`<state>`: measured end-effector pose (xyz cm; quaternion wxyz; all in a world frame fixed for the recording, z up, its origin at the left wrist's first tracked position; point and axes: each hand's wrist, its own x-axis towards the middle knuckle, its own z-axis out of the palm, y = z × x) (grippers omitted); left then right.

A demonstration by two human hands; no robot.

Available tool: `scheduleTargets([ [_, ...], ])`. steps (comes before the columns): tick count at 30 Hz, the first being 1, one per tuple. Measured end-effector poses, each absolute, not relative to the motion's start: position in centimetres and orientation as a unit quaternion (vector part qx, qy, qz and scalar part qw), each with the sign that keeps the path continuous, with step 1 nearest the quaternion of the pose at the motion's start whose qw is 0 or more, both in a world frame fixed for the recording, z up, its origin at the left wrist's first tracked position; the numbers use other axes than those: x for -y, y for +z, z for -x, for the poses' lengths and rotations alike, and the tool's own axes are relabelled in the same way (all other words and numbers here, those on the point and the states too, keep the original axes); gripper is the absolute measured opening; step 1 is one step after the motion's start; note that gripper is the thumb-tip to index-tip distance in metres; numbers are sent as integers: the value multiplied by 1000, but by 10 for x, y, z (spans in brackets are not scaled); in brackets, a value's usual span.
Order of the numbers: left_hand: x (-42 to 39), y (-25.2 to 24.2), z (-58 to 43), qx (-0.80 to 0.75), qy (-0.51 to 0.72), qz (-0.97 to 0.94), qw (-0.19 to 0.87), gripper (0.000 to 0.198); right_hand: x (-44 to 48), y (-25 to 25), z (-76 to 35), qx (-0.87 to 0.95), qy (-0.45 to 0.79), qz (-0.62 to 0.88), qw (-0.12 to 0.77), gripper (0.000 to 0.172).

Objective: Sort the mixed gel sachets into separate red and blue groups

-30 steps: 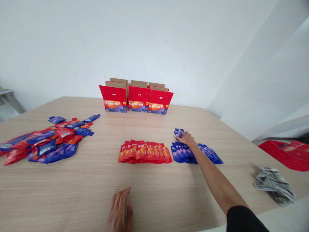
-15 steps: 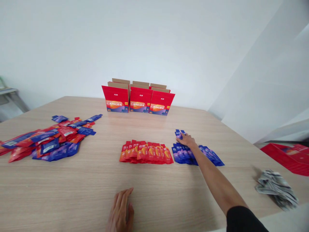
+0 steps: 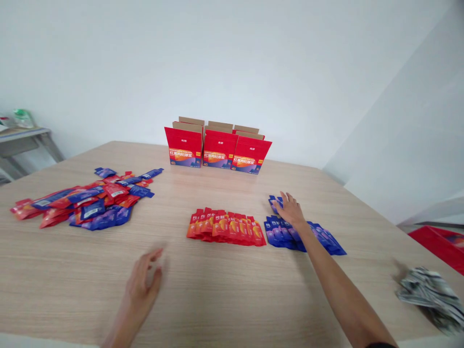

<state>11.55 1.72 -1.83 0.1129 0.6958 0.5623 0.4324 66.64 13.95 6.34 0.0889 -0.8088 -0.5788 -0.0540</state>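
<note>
My right hand reaches out with its fingers apart, over the right side of a small group of blue pouches. Just below it, a row of overlapping blue pouches lies partly hidden behind my wrist and forearm. To the left of that row, red pouches overlap in a similar row with their tops facing away from me. My left hand, slightly blurred, hovers near the front of the table with thumb and fingers apart and nothing in it. A mixed heap of red and blue pouches lies farther left.
Several red boxes with raised flaps stand at the back of the wooden table. A striped cloth and a red container are at the right. A side desk stands far left.
My left hand has moved left and forward. My right hand's fingers have spread and lifted off the small blue group. The view has turned slightly left.
</note>
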Motion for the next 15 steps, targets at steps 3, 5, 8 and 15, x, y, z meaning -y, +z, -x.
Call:
scheduleTargets([
  [3, -67, 29, -62, -695, 381, -608, 37, 55, -110, 73, -645, 642, -128, 718, 238, 65],
  [5, -98, 61, -37, -787, 345, -511, 12, 64, -86, 78, -625, 673, -155, 653, 311, 60],
  [8, -135, 94, -15, -852, 310, -419, 45, 80, -46, 83, -592, 704, -161, 585, 369, 54],
  [15, -185, 111, 20, -851, 272, -445, 64, 76, 27, 65, -545, 689, -135, 557, 443, 44],
])
